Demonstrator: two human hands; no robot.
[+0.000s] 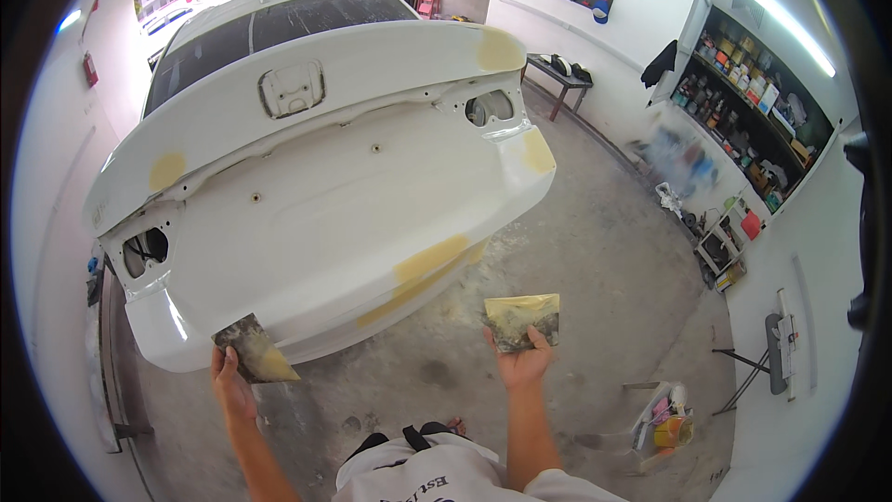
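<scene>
My left hand (230,389) holds a flat filler spreader (254,350), smeared dark and yellow, just under the lower left corner of a white car's rear bumper (316,251). My right hand (522,360) grips a second flat spreader (523,320) coated with yellowish filler, held level to the right of the bumper, apart from it. A long yellow filler patch (423,271) runs along the bumper's lower right. Smaller yellow patches mark the trunk lid's left (167,169) and right corner (500,48).
The white car (279,28) fills the upper left, its tail-light holes bare. Open shelves of paint cans (743,102) line the right wall. A small table (557,74) stands at the back. A bucket with supplies (664,423) sits on the concrete floor at right.
</scene>
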